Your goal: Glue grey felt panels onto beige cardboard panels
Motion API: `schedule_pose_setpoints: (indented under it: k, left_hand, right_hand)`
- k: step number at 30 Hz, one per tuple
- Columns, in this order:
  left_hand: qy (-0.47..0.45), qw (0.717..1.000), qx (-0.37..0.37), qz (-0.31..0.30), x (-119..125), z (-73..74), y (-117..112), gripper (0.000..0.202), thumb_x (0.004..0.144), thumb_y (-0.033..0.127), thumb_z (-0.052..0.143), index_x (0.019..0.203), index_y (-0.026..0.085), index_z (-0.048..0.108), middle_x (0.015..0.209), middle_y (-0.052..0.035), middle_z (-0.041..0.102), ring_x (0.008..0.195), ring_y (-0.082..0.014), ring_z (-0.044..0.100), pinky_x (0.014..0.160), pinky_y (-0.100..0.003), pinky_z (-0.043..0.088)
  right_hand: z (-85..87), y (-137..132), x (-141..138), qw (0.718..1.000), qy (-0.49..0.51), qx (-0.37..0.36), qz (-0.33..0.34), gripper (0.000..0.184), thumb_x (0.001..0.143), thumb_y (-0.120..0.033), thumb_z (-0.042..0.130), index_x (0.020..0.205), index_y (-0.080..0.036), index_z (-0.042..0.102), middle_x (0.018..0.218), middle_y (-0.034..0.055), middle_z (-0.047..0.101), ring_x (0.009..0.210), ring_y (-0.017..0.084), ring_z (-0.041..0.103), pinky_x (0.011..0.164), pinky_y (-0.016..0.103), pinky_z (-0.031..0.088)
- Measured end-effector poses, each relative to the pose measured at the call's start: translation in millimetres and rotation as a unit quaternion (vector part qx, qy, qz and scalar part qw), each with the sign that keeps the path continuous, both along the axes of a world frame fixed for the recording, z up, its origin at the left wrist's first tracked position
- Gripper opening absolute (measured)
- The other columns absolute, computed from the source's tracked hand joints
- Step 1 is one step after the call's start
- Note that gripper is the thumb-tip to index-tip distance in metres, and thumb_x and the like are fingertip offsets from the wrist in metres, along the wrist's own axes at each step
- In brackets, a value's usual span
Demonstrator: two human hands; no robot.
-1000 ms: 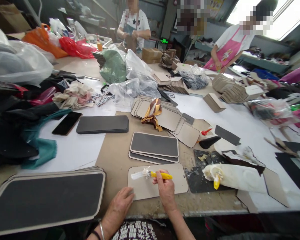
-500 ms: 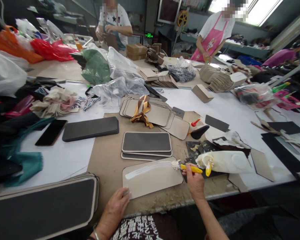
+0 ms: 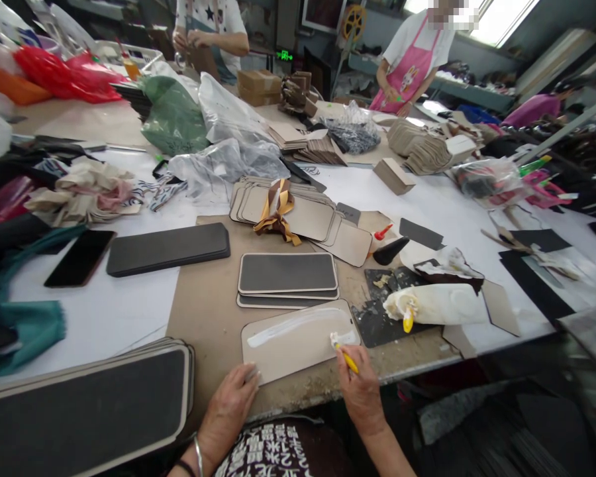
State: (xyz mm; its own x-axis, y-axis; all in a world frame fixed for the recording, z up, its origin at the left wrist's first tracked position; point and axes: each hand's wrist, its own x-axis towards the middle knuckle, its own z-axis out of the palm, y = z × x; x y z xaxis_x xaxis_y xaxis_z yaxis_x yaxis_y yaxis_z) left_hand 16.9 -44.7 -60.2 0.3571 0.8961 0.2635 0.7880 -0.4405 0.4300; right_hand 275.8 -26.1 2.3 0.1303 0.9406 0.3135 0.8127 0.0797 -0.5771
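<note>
A beige board point(image 3: 288, 351) with rounded corners lies flat before me, a wet white streak running along its far side and down at the right. My left hand point(image 3: 233, 397) holds the board's near left corner, fingers close together at the edge. In my right hand point(image 3: 360, 387) is a small brush point(image 3: 348, 360) with a yellow handle. White paste covers its bristles, which touch the board's right part. Just beyond lie dark grey panels with beige borders point(image 3: 288, 273), stacked. To the right, a cut-open white plastic bottle point(image 3: 442, 305) holds paste and another yellow handle point(image 3: 408, 322).
Large dark panels point(image 3: 84, 404) are stacked at the near left. Behind them are black pads point(image 3: 169, 248) and a phone point(image 3: 79, 258). Ribbon-tied beige boards point(image 3: 308, 211) lie farther back, near a black-tipped bottle point(image 3: 391, 251). Two people work across the table.
My right hand has brought the brush from the board's far right edge nearer to me, leaving white paste down the right side. My left hand stays at the corner. The view has shifted slightly.
</note>
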Motion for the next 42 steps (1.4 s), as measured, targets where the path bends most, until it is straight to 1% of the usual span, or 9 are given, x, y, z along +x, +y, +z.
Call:
schedule_pose_setpoints:
  k: [5,9,12,15,21,26,30,36,42]
  left_hand:
    - [0.002,1.000,0.007,-0.018,-1.2,-0.2,2.7,0.025,0.088,0.022,0.038,0.091,0.021,0.063,0.097,-0.0062,0.063,0.092,-0.0180,0.059,0.080,-0.032,0.054]
    - [-0.028,0.999,-0.015,-0.006,0.3,3.1,0.9,0.021,0.087,0.016,0.039,0.095,0.017,0.059,0.097,-0.0069,0.062,0.093,-0.0181,0.059,0.082,-0.033,0.053]
    - [-0.060,0.998,-0.024,0.016,-0.8,5.1,-2.7,0.017,0.085,0.016,0.041,0.092,0.016,0.057,0.097,-0.0082,0.061,0.094,-0.0187,0.059,0.082,-0.033,0.054]
    - [-0.080,0.996,-0.025,0.035,-4.6,3.5,-7.4,0.019,0.085,0.013,0.040,0.091,0.016,0.057,0.095,-0.0085,0.061,0.091,-0.0178,0.059,0.080,-0.032,0.054]
    - [-0.069,0.998,0.010,-0.007,-12.7,-3.4,-11.2,0.028,0.085,0.007,0.035,0.097,0.015,0.059,0.093,-0.0079,0.064,0.091,-0.0181,0.058,0.081,-0.033,0.054]
    - [-0.094,0.996,0.007,-0.006,-15.7,-4.9,-11.2,0.029,0.083,0.007,0.036,0.097,0.017,0.060,0.094,-0.0067,0.065,0.092,-0.0174,0.058,0.083,-0.032,0.052]
    - [-0.089,0.996,-0.001,-0.005,-15.0,-5.2,-11.0,0.026,0.085,0.009,0.036,0.092,0.016,0.060,0.091,-0.0070,0.064,0.088,-0.0173,0.058,0.080,-0.030,0.052]
    - [-0.026,0.997,-0.076,-0.016,-10.0,0.7,-3.0,0.012,0.082,0.013,0.046,0.083,0.018,0.057,0.082,-0.0031,0.060,0.078,-0.0172,0.053,0.071,-0.031,0.049]
    - [0.024,0.996,-0.081,-0.010,-3.7,8.2,4.9,0.012,0.084,0.015,0.047,0.076,0.019,0.055,0.076,-0.0012,0.057,0.071,-0.0161,0.048,0.063,-0.028,0.042]
  right_hand:
    - [-2.1,-16.6,-70.3,0.995,0.054,-0.031,0.073,0.017,0.090,-0.021,0.039,0.089,-0.021,0.056,0.080,0.0054,0.055,0.073,0.017,0.060,0.068,0.029,0.051]
    - [0.5,-24.3,-100.8,0.985,0.120,-0.041,0.120,0.018,0.090,-0.022,0.038,0.087,-0.021,0.056,0.078,0.0043,0.056,0.075,0.016,0.058,0.068,0.028,0.050]
    - [2.3,-21.7,-101.3,0.981,0.160,-0.044,0.100,0.019,0.089,-0.027,0.041,0.081,-0.021,0.057,0.075,0.0035,0.057,0.072,0.017,0.057,0.067,0.029,0.050]
    - [-1.7,-15.6,-98.5,0.973,0.212,-0.085,0.036,0.023,0.087,-0.037,0.044,0.080,-0.019,0.057,0.072,0.0035,0.058,0.063,0.016,0.059,0.063,0.030,0.050]
    - [-18.6,-14.9,-96.6,0.909,0.341,-0.232,-0.062,0.045,0.076,-0.060,0.049,0.087,-0.017,0.053,0.059,0.0018,0.062,0.053,0.020,0.062,0.056,0.031,0.052]
    - [-6.3,-12.2,-68.9,0.930,0.279,-0.201,-0.132,0.051,0.069,-0.066,0.052,0.085,-0.017,0.055,0.057,0.0024,0.063,0.053,0.022,0.063,0.057,0.032,0.052]
    - [2.2,1.8,-79.1,0.927,0.309,-0.180,-0.109,0.048,0.071,-0.064,0.052,0.083,-0.018,0.054,0.056,0.0019,0.062,0.052,0.021,0.062,0.056,0.031,0.051]
    - [-16.8,32.9,-124.1,0.904,0.387,-0.178,-0.028,0.040,0.076,-0.057,0.051,0.084,-0.018,0.053,0.059,-0.0007,0.060,0.052,0.017,0.061,0.055,0.029,0.051]
    - [-17.5,49.1,-101.3,0.929,0.337,-0.134,-0.067,0.043,0.074,-0.059,0.052,0.083,-0.017,0.054,0.064,0.0019,0.062,0.053,0.017,0.060,0.056,0.029,0.051]
